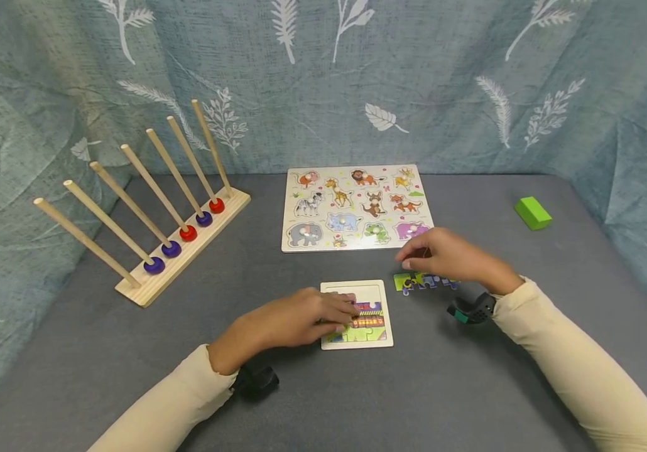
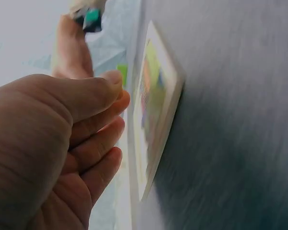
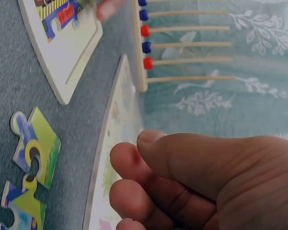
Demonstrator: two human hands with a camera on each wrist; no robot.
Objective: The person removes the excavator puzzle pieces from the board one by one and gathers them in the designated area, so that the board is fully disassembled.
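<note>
A small wooden puzzle tray [image 1: 370,292] lies on the grey table, partly filled with colourful jigsaw pieces [image 1: 367,321]. My left hand [image 1: 301,318] is over the tray's left side, fingers loosely bent. In the left wrist view, its thumb and forefinger come close together just above the tray [image 2: 169,103], with no piece visible between them. To the right of the tray lie loose jigsaw pieces [image 3: 47,141] in a row. Over these hovers my right hand [image 1: 452,256], its fingers relaxed and thumb near the forefinger, holding nothing visible.
Behind the tray lies an animal peg puzzle board [image 1: 323,242]. A wooden stand [image 1: 179,270] with upright rods and red and blue beads stands at the left. At the far right is a green block [image 1: 532,213]. A leaf-patterned curtain [image 1: 323,94] hangs behind the table.
</note>
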